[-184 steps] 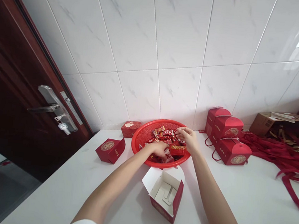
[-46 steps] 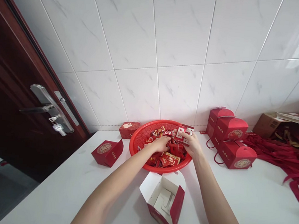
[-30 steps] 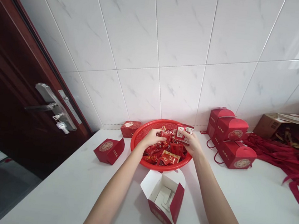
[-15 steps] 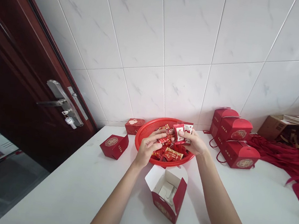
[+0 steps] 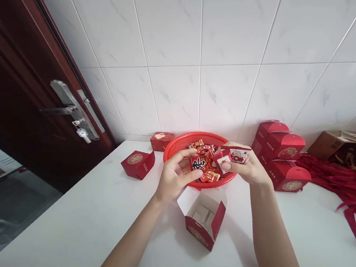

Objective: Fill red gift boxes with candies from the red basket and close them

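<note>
Between the fingers and thumb of my left hand (image 5: 176,176) is a red candy packet (image 5: 202,162) with bold black lettering. My right hand (image 5: 247,169) pinches red-and-white candy packets (image 5: 238,154), one in front of another, beside it. Both hands are raised over a red plastic basket (image 5: 176,145) holding many small wrapped candies (image 5: 211,176). Nearer to me stands an open red gift box (image 5: 200,235) with a white inside and its flaps up.
On the left of the white table (image 5: 84,221) sit a red box (image 5: 137,164) and a smaller patterned one (image 5: 161,141). Stacked red boxes (image 5: 287,152) stand right, beside dark red ribbons (image 5: 330,181) and a cardboard carton (image 5: 324,146). A tiled wall (image 5: 224,96) rises behind.
My left hand has lifted the black-lettered packet up from the basket. The right hand has moved a little right and toward me with its packets. The camera view has shifted slightly.
</note>
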The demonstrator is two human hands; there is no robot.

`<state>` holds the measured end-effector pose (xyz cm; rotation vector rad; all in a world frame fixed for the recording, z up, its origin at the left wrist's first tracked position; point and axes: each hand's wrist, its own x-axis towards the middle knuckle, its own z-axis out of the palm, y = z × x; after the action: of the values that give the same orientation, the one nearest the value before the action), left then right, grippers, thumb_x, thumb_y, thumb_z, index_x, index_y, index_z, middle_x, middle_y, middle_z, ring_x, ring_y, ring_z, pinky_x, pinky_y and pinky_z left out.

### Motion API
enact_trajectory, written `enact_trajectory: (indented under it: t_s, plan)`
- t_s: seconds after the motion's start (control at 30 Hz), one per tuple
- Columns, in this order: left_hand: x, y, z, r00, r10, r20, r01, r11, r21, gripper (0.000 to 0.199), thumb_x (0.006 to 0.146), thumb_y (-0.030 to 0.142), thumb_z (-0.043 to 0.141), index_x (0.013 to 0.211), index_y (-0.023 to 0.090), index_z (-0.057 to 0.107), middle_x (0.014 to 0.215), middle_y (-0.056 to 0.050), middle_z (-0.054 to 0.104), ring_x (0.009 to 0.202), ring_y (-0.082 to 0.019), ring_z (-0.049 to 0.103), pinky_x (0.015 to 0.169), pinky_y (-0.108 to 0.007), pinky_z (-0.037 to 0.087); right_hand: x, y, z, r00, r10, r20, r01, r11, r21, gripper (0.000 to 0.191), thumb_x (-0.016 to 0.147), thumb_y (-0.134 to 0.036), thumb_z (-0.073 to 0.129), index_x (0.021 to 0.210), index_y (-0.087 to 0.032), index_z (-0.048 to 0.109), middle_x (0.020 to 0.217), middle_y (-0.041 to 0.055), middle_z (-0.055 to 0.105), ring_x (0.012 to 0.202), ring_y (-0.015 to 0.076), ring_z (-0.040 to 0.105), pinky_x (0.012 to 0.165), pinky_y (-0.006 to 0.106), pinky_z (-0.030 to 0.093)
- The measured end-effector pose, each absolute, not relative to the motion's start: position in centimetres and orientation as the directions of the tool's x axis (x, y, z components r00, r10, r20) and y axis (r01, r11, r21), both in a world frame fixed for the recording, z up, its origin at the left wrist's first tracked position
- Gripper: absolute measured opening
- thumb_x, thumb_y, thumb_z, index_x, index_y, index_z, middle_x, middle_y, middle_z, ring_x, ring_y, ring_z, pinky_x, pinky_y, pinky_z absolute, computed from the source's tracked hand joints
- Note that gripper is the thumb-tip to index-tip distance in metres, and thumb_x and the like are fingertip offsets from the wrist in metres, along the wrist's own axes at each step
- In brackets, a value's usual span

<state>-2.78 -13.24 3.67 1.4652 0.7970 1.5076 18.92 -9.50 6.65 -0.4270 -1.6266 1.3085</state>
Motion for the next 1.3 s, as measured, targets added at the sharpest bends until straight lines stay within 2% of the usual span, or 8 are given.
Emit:
enact_trajectory:
  t_s: [0.27, 0.4, 0.57, 0.67, 0.83, 1.0, 1.17, 1.3]
  plan:
    - [-3.9, -13.9, 4.7, 0.251, 0.860, 0.443, 0.145, -0.486, 0.862, 0.047, 0.078, 0.031, 0.081, 0.122, 0.025, 0.066, 0.126, -0.007, 0.066, 0.118, -0.024, 0.063, 0.098, -0.036, 0.056, 19.7, -11.0, 7.7, -0.379, 0.817, 0.435, -0.028, 0.460, -0.887, 0.027, 0.074, -0.037, 0.085, 0.087, -0.016, 0.074, 0.081, 0.0045, 0.072, 0.072, 0.0192, 0.067, 0.065, 0.029, 0.056]
    - [-5.7, -14.2, 5.8, 0.397, 0.900, 0.178, 0.448, -0.359, 0.819, 0.038, 0.083, 0.043, 0.074, 0.115, 0.023, 0.068, 0.116, -0.006, 0.070, 0.104, -0.023, 0.067, 0.091, -0.035, 0.055, 20.7, -11.9, 8.2, -0.421, 0.816, 0.397, 0.065, 0.463, -0.884, 0.030, 0.074, -0.036, 0.084, 0.096, -0.017, 0.075, 0.078, 0.0028, 0.072, 0.068, 0.0183, 0.066, 0.061, 0.029, 0.055]
    - [-6.5, -14.7, 6.3, 0.483, 0.852, -0.204, 0.764, -0.296, 0.574, 0.028, 0.083, 0.045, 0.066, 0.098, 0.021, 0.071, 0.103, -0.006, 0.070, 0.096, -0.026, 0.065, 0.075, -0.030, 0.048, 19.7, -11.9, 8.1, -0.704, 0.664, 0.252, 0.230, 0.548, -0.804, 0.029, 0.079, -0.033, 0.077, 0.106, -0.021, 0.076, 0.087, 0.0025, 0.074, 0.071, 0.0185, 0.066, 0.062, 0.029, 0.053]
    - [-6.2, -14.7, 6.4, 0.499, 0.817, -0.289, 0.791, -0.294, 0.536, 0.026, 0.080, 0.041, 0.065, 0.094, 0.021, 0.072, 0.100, -0.005, 0.070, 0.093, -0.025, 0.063, 0.070, -0.027, 0.043, 18.5, -11.5, 7.9, -0.795, 0.579, 0.178, 0.290, 0.622, -0.727, 0.027, 0.079, -0.030, 0.076, 0.105, -0.020, 0.075, 0.089, 0.0024, 0.074, 0.072, 0.0172, 0.064, 0.063, 0.027, 0.050]
    - [-6.1, -14.4, 6.6, 0.521, 0.779, -0.349, 0.812, -0.325, 0.485, 0.026, 0.080, 0.045, 0.064, 0.081, 0.020, 0.070, 0.086, -0.002, 0.063, 0.081, -0.021, 0.057, 0.061, -0.026, 0.036, 17.6, -11.6, 7.9, -0.717, 0.675, 0.177, 0.349, 0.567, -0.746, 0.028, 0.081, -0.031, 0.075, 0.106, -0.019, 0.072, 0.095, 0.0039, 0.073, 0.082, 0.0193, 0.064, 0.069, 0.028, 0.049]
    - [-6.3, -14.4, 6.4, 0.506, 0.781, -0.365, 0.831, -0.327, 0.450, 0.038, 0.075, 0.051, 0.071, 0.097, 0.019, 0.072, 0.093, -0.004, 0.065, 0.089, -0.024, 0.060, 0.067, -0.027, 0.040, 17.2, -11.7, 7.6, -0.769, 0.639, 0.026, 0.443, 0.562, -0.699, 0.021, 0.079, -0.034, 0.077, 0.091, -0.019, 0.069, 0.075, -0.0007, 0.067, 0.065, 0.0154, 0.057, 0.059, 0.027, 0.041]
    - [-6.4, -14.7, 6.4, 0.475, 0.794, -0.379, 0.841, -0.283, 0.462, 0.054, 0.070, 0.052, 0.076, 0.112, 0.020, 0.072, 0.109, -0.006, 0.068, 0.096, -0.027, 0.062, 0.075, -0.029, 0.045, 16.5, -11.8, 7.2, -0.658, 0.729, 0.188, 0.377, 0.535, -0.756, 0.022, 0.086, -0.038, 0.070, 0.098, -0.020, 0.063, 0.081, -0.0002, 0.064, 0.071, 0.0154, 0.057, 0.061, 0.026, 0.042]
    - [-6.4, -14.8, 6.4, 0.469, 0.788, -0.399, 0.846, -0.270, 0.460, 0.058, 0.066, 0.051, 0.078, 0.115, 0.020, 0.071, 0.116, -0.007, 0.068, 0.100, -0.028, 0.063, 0.079, -0.030, 0.046, 15.8, -12.0, 7.2, -0.509, 0.827, 0.240, 0.287, 0.426, -0.858, 0.015, 0.093, -0.033, 0.055, 0.084, -0.021, 0.052, 0.065, -0.0056, 0.045, 0.058, 0.0111, 0.041, 0.052, 0.025, 0.033]
